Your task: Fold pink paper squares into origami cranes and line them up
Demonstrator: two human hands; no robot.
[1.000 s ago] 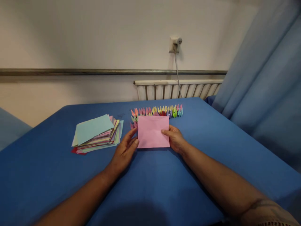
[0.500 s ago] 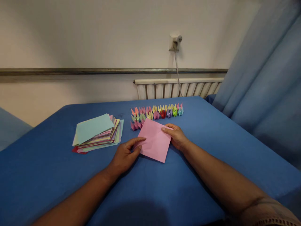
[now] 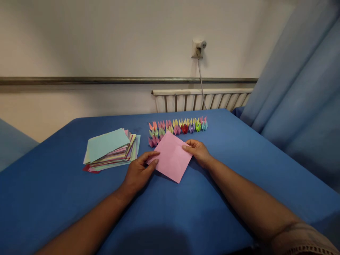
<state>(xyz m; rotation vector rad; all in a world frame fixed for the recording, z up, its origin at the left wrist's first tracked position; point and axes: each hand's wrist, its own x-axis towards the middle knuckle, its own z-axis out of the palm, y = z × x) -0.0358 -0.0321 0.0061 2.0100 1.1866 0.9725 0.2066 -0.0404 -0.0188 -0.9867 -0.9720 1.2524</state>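
Observation:
A square pink paper sheet (image 3: 171, 157) lies flat on the blue table (image 3: 186, 212), turned like a diamond with one corner toward me. My left hand (image 3: 139, 171) pinches its left corner between thumb and fingers. My right hand (image 3: 198, 152) holds its right corner, fingertips on top. Just beyond the sheet stand rows of small folded paper pieces (image 3: 176, 128) in many colours.
A stack of coloured paper sheets (image 3: 110, 150), light blue on top, lies to the left of my hands. A white radiator (image 3: 202, 101) and a wall socket with a cable (image 3: 198, 49) are behind the table. A blue curtain (image 3: 300, 88) hangs at the right.
The pink sheet was square to me a second ago; both hands have turned it clockwise into a diamond. More of the folded pieces behind it now show.

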